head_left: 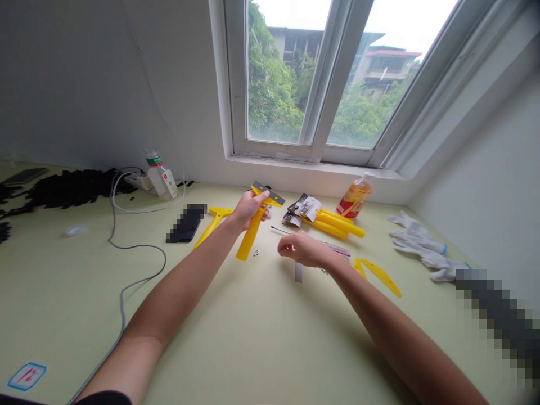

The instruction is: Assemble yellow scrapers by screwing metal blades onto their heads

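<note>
My left hand (248,209) grips a yellow scraper (250,239) near its head, thumb on the grey blade (270,194), with the handle slanting down toward me. To its right, my right hand (304,248) hovers over the table, its fingers curled into a pinch; whatever may be in them is too small to see. Between the hands lie several small metal nuts or screws (256,253). A thin screwdriver (279,229) lies behind the right hand, partly hidden, and a flat metal blade (298,273) lies below it. A second yellow scraper body (207,228) rests left of my left hand.
Yellow-handled scrapers with printed cards (337,224) lie by an orange bottle (356,194). Loose yellow pieces (382,277) and white gloves (415,239) are at right. A dark phone-like slab (187,224), a grey cable (122,298) and a white bottle (160,174) are at left.
</note>
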`<state>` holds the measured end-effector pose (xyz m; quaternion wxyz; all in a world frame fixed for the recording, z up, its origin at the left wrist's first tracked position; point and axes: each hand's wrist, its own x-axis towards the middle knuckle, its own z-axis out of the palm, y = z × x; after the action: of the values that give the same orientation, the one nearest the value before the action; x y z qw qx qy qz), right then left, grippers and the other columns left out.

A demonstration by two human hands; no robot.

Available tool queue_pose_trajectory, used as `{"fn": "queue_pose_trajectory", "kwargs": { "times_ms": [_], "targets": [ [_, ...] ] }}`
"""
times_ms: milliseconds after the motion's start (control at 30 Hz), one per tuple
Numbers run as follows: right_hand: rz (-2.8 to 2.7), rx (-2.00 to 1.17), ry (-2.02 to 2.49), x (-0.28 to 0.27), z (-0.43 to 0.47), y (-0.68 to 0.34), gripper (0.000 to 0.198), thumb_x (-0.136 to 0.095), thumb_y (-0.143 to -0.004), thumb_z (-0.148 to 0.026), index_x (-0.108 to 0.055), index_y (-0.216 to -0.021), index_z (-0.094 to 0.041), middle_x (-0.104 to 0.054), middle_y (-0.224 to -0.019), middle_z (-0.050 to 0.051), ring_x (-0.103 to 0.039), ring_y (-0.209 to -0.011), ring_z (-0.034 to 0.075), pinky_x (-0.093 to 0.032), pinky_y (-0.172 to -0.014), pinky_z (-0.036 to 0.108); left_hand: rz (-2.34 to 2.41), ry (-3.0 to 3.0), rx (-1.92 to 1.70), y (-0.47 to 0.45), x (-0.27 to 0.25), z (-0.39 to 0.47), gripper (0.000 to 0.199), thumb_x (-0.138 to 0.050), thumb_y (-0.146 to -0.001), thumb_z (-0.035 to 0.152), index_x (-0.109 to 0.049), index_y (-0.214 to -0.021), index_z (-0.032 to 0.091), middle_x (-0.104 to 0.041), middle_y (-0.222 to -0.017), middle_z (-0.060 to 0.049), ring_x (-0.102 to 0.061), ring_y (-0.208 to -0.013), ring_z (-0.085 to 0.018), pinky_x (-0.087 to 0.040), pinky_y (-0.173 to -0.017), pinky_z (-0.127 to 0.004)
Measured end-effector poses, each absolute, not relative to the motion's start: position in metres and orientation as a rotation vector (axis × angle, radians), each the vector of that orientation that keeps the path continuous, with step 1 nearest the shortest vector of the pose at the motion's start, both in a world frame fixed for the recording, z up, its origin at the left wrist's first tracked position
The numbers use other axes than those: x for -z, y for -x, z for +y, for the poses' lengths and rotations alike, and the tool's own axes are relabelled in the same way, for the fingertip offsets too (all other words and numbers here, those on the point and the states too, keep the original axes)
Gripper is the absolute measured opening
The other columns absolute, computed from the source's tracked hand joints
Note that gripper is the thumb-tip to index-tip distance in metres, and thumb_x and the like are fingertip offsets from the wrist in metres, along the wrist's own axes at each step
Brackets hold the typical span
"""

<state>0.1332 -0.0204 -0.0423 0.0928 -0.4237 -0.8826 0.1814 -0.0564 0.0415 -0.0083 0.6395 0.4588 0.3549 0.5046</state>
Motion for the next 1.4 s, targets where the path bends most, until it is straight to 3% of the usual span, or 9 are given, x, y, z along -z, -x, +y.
{"fn": "queue_pose_trajectory", "kwargs": {
  "times_ms": [533, 667, 800, 967, 1067, 1267, 1400],
  "targets": [
    [-2.766, -0.554, 1.321, 0.045, -0.027, -0.123, 0.02, -0.056, -0.081, -0.011, -0.073, -0.084, -0.021, -0.074, -0.084, 0.002, -0.064, -0.077, 0.016, -0.04, -0.063, 0.024, 0.805, -1.112, -1.143, 0.055, 0.011, 0.04, 0.033, -0.074, -0.076, 0.034, -0.048, -0.085, 0.016, -0.055, -0.066, 0.0, -0.053, -0.041, -0.01, -0.038, -0.036, -0.02],
    [-2.728, -0.58, 1.429, 0.023, -0.024, -0.145, 0.021, -0.056, -0.083, -0.014, -0.073, -0.091, -0.022, -0.074, -0.092, 0.003, -0.065, -0.081, 0.017, -0.044, -0.067, 0.025, 0.822, -1.1, -1.143, 0.055, 0.013, 0.041, 0.03, -0.073, -0.077, 0.032, -0.049, -0.086, 0.016, -0.055, -0.067, 0.0, -0.053, -0.041, -0.01, -0.039, -0.036, -0.02],
    [-2.664, -0.621, 1.682, -0.016, -0.023, -0.222, 0.013, -0.063, -0.076, -0.022, -0.073, -0.083, -0.02, -0.074, -0.083, 0.005, -0.066, -0.073, 0.019, -0.046, -0.06, 0.027, 0.825, -1.117, -1.142, 0.057, 0.012, 0.042, 0.025, -0.07, -0.08, 0.029, -0.048, -0.084, 0.017, -0.053, -0.063, 0.001, -0.052, -0.041, -0.01, -0.039, -0.036, -0.02],
    [-2.126, -0.944, 2.231, -0.023, -0.026, -0.325, 0.04, -0.072, -0.066, -0.042, -0.067, -0.099, -0.02, -0.072, -0.102, 0.008, -0.066, -0.089, 0.023, -0.049, -0.07, 0.028, 0.825, -1.096, -1.167, 0.061, 0.006, 0.044, 0.027, -0.07, -0.08, 0.03, -0.047, -0.084, 0.017, -0.051, -0.06, 0.001, -0.052, -0.04, -0.011, -0.038, -0.036, -0.021],
    [-2.026, -1.031, 2.458, 0.002, -0.032, -0.345, 0.05, -0.075, -0.056, -0.04, -0.065, -0.1, -0.018, -0.071, -0.098, 0.011, -0.066, -0.08, 0.024, -0.049, -0.064, 0.031, 0.84, -1.07, -1.172, 0.063, 0.004, 0.046, 0.029, -0.071, -0.079, 0.032, -0.047, -0.084, 0.017, -0.052, -0.061, 0.001, -0.052, -0.04, -0.012, -0.038, -0.036, -0.021],
    [-2.189, -0.919, 2.423, 0.037, -0.045, -0.343, 0.024, -0.068, -0.054, -0.025, -0.063, -0.077, -0.017, -0.069, -0.083, 0.008, -0.061, -0.077, 0.022, -0.044, -0.065, 0.031, 0.831, -1.073, -1.167, 0.064, 0.01, 0.05, 0.024, -0.067, -0.083, 0.028, -0.045, -0.084, 0.017, -0.051, -0.063, 0.001, -0.051, -0.041, -0.011, -0.038, -0.036, -0.021],
    [-2.289, -0.782, 2.277, 0.037, -0.045, -0.356, 0.018, -0.066, -0.061, -0.026, -0.061, -0.077, -0.018, -0.067, -0.08, 0.006, -0.061, -0.073, 0.02, -0.046, -0.063, 0.029, 0.827, -1.062, -1.16, 0.065, 0.01, 0.051, 0.023, -0.065, -0.084, 0.028, -0.044, -0.084, 0.018, -0.05, -0.064, 0.001, -0.051, -0.041, -0.01, -0.038, -0.037, -0.021]
  ]
}}
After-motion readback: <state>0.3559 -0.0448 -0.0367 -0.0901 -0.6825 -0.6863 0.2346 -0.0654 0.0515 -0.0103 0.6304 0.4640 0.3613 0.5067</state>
